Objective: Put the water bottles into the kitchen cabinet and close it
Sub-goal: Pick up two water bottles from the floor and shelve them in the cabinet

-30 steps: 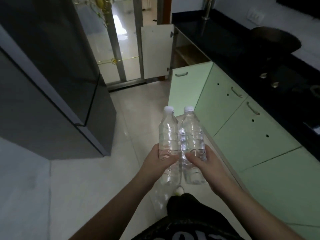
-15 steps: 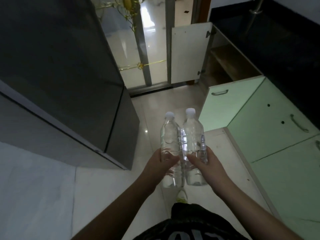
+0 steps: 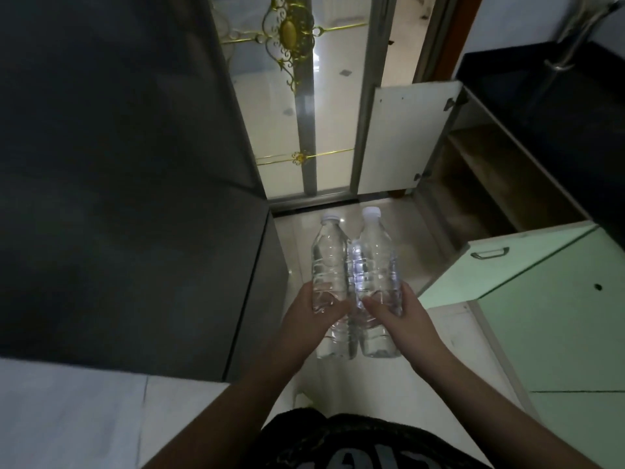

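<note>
Two clear water bottles with white caps stand upright side by side in front of me. My left hand [image 3: 306, 316] grips the left bottle [image 3: 329, 265] around its lower half. My right hand [image 3: 399, 311] grips the right bottle [image 3: 373, 262] the same way. Ahead on the right, a kitchen cabinet [image 3: 487, 170] stands open with bare wooden shelves inside. Its white door [image 3: 406, 137] is swung out to the left.
A tall dark refrigerator [image 3: 135, 164] fills the left side. Pale green cabinet doors [image 3: 541, 299] with metal handles run along the right under a black countertop [image 3: 554, 96]. A glass door with gold ornament [image 3: 304, 96] stands at the back. The floor is pale tile.
I have walked closer to the open cabinet, so it looks larger and nearer. Both hands still hold the bottles in the same grip.
</note>
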`<state>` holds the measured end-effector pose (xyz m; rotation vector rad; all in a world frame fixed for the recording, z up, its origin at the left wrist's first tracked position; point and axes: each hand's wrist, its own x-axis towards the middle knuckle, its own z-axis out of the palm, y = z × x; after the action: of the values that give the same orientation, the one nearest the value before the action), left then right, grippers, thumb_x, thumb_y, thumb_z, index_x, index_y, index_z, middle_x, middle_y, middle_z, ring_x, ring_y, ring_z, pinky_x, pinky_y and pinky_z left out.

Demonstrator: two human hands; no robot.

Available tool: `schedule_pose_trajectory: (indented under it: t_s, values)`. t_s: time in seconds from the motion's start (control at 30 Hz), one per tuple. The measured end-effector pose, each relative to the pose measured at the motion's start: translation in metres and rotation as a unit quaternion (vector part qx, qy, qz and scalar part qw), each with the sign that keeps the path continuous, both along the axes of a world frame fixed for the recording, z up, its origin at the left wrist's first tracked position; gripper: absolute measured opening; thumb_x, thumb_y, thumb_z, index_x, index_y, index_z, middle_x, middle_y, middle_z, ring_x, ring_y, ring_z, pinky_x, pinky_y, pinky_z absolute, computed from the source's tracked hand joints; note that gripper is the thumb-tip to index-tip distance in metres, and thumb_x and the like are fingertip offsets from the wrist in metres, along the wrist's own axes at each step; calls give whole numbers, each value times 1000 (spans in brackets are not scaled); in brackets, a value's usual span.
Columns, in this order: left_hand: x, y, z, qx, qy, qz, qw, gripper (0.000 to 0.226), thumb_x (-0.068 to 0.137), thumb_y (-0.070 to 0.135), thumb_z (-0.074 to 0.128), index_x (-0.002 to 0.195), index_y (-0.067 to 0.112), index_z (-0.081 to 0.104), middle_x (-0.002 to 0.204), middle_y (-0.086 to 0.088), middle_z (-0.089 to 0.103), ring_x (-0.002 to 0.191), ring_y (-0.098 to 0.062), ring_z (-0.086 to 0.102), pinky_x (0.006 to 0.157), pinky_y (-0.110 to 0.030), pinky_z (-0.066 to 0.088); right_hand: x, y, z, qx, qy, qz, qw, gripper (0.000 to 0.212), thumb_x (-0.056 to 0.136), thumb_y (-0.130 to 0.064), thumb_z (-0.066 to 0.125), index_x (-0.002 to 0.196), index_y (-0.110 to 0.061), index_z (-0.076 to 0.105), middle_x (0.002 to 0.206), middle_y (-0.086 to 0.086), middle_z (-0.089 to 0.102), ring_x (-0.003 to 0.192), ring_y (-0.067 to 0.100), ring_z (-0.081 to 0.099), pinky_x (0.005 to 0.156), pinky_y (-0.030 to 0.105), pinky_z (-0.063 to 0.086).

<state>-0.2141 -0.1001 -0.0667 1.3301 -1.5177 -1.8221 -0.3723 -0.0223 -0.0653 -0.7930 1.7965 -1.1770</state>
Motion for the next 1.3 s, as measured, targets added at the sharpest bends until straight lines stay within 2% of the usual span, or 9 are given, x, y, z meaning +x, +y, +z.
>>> schedule_pose_trajectory:
  t_s: [0.07,0.13,0.3,0.43,0.63,0.93,1.07,1.2,1.3]
  values:
    - [-2,-30,-3,10,5,5,1000,64,59,59,76,114,31,60,104,7,72,97,-10,70,92,-42,55,-2,-29,-1,4,12,-14,1000,39,82,-31,76,116,-25,60,104,-9,71,89,-1,67,77,24,50]
    - [-4,-41,1,1,8,13,1000,60,59,57,76,111,32,60,98,10,72,92,-6,70,85,-33,55,-3,-43,1,6,19,-9,1000,39,81,-33,77,115,-25,59,103,-8,71,87,-1,68,75,23,49]
    - [-31,-88,-5,2,3,24,1000,49,71,43,82,112,27,61,99,10,74,91,-5,70,77,-25,51,-29,-89,1,9,2,-11,1000,44,78,-36,78,115,-21,59,101,-2,73,86,9,72,80,34,56]
    - [-72,-134,-11,-14,-24,13,1000,40,75,37,82,108,32,60,98,12,74,89,-3,69,81,-29,54,-67,-123,-7,12,-4,-16,1000,37,83,-28,75,115,-24,59,101,-4,72,85,3,70,74,24,52]
    - [-163,-200,-17,-4,-32,-6,999,43,76,35,82,112,29,60,100,8,75,91,-8,71,86,-39,58,-154,-182,-16,-12,-12,-29,999,42,83,-27,75,121,-25,56,105,-7,70,85,-6,67,62,4,46]
    - [-286,-266,-8,-21,-69,-95,993,61,69,47,82,122,32,56,109,5,72,95,-9,71,82,-37,59,-268,-234,-17,-7,-50,-81,995,49,81,-40,74,123,-28,52,107,-12,68,87,-8,66,71,15,52]
    - [-326,-294,-15,-1,-69,-123,990,52,73,38,83,118,31,57,105,4,74,92,-10,72,84,-39,59,-300,-254,-25,-9,-74,-118,990,45,83,-33,73,120,-30,48,104,-17,63,80,-18,61,57,3,46]
    - [-362,-333,-24,-2,-68,-159,985,56,72,38,83,121,29,58,106,4,74,94,-11,72,88,-44,58,-329,-280,-33,-6,-91,-159,983,43,82,-27,76,117,-28,51,105,-11,68,83,-9,66,62,8,49]
    - [-388,-369,-34,0,-74,-178,981,61,66,44,82,120,27,60,105,4,74,94,-11,72,88,-46,58,-348,-306,-40,-4,-109,-180,978,42,80,-27,77,117,-28,56,103,-5,73,90,4,71,73,21,56]
